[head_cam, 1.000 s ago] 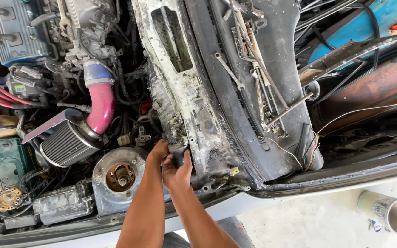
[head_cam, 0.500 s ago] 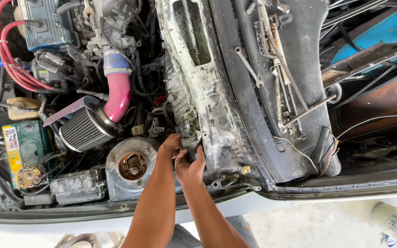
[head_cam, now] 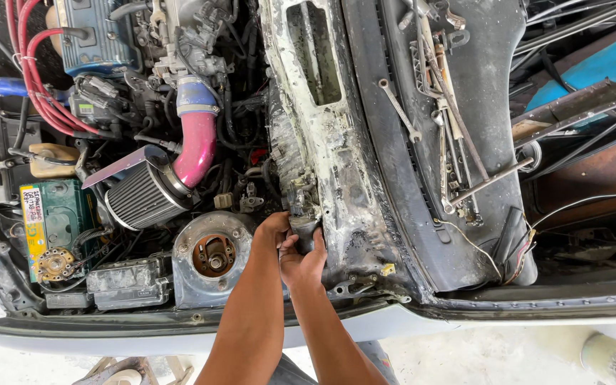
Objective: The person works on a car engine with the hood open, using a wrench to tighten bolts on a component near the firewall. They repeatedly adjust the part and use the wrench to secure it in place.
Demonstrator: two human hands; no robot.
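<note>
The stripped firewall panel (head_cam: 336, 164) runs far to near through the engine bay. At its near left edge sits a small grimy component (head_cam: 303, 214). Left hand (head_cam: 274, 229) and right hand (head_cam: 304, 262) both clamp it; the right lies nearer.

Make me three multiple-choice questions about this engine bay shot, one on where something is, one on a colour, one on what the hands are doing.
1. Where is the cone air filter?
A. right of both hands
B. left of both hands
C. on the ground

2. What colour is the curved intake pipe above the filter?
A. pink
B. green
C. white

3. What are the left hand and right hand doing?
A. hanging free
B. each holding a wrench
C. both gripping a small part at the flaking panel

Answers: 1 B, the filter sits left of the wrists; 2 A, the pipe is plainly pink; 3 C, both hands close together on that part.
</note>
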